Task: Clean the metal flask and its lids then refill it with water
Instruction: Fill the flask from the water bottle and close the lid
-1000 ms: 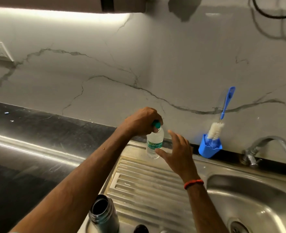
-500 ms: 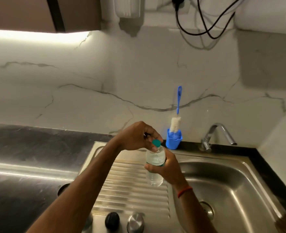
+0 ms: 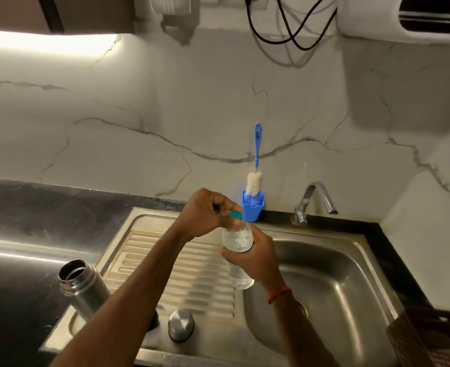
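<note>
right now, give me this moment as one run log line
left hand shut on cap | right hand shut on water bottle | flask open on drainboard | refill pending

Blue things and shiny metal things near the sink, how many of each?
Blue: 2, the bottle brush and its holder.
Shiny metal: 3, the flask, the round lid and the tap.
Total: 5.

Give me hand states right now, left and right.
Left hand: closed, fingers pinching the green cap of the water bottle.
Right hand: closed around the water bottle's body, holding it over the sink.
</note>
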`<state>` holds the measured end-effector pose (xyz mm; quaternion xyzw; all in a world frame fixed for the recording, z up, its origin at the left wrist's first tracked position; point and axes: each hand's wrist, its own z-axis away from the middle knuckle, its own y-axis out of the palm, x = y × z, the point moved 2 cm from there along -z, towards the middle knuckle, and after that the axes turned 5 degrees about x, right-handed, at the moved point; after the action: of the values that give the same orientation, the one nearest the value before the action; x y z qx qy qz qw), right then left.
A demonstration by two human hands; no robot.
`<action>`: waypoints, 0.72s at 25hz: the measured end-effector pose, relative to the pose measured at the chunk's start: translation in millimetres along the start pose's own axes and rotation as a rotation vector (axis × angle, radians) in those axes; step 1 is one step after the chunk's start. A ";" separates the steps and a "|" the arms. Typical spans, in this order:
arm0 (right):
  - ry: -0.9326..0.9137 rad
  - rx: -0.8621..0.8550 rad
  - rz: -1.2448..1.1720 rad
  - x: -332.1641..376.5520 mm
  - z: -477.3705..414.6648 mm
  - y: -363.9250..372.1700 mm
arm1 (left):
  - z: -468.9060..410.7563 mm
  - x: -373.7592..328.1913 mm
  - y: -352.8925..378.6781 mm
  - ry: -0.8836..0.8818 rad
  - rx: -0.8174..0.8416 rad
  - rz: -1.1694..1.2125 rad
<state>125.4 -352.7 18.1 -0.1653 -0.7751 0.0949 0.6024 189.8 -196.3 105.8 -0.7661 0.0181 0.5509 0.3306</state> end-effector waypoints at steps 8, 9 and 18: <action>0.054 -0.085 0.049 -3.6 14.4 -20.2 | 9.4 -12.8 43.1 -0.155 -0.257 0.114; 0.067 -0.069 0.051 -4.1 15.2 -21.0 | 9.3 -12.4 47.8 -0.164 -0.289 0.080; 0.090 0.011 0.028 -14.3 33.3 -44.4 | 18.8 -19.9 84.6 -0.103 -0.408 -0.095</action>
<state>90.1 -397.5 12.0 -0.1769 -0.7444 0.1004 0.6360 133.1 -259.2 78.5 -0.7881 -0.1467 0.5651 0.1950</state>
